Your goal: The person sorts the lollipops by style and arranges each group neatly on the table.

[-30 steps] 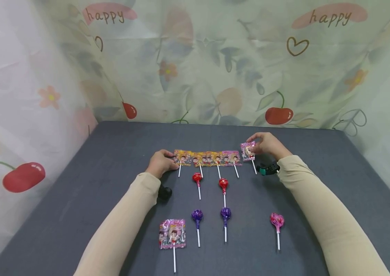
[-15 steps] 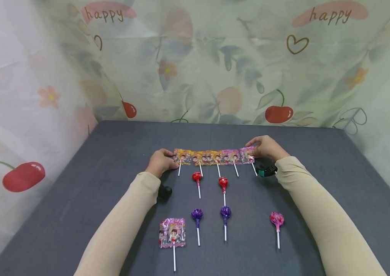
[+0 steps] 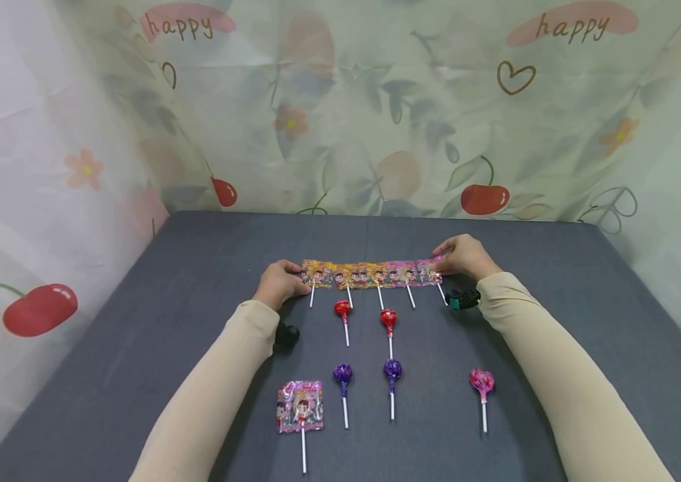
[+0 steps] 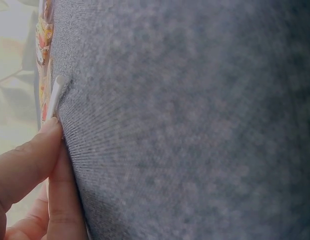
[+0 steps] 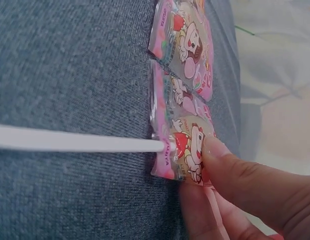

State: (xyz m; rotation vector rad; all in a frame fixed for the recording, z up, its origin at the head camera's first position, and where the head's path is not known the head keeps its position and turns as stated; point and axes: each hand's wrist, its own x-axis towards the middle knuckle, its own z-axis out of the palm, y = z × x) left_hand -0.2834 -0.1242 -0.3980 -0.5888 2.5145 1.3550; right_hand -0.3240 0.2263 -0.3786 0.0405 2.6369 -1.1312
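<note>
A row of flat-wrapped lollipops lies across the table, sticks toward me. At its left end my left hand [image 3: 280, 284] pinches the edge of an orange-wrapped lollipop [image 3: 318, 273]; its white stick [image 4: 56, 95] shows past the thumb in the left wrist view. At the other end my right hand [image 3: 468, 257] holds a pink-wrapped lollipop [image 5: 187, 150] between thumb and fingers. Next to that one lies another pink-wrapped lollipop [image 5: 187, 50], with a narrow gap between the wrappers. Orange-wrapped lollipops [image 3: 352, 276] fill the middle of the row.
Nearer me on the grey table [image 3: 196, 415] lie two red lollipops [image 3: 388, 320], two purple lollipops [image 3: 343, 373], a round pink lollipop [image 3: 481, 381] and a loose pink-wrapped lollipop [image 3: 300, 405]. A patterned curtain [image 3: 340, 134] hangs behind the table.
My right hand has brought its pink-wrapped lollipop down and left to the row's right end, beside the other pink one. My left hand has stayed at the left end.
</note>
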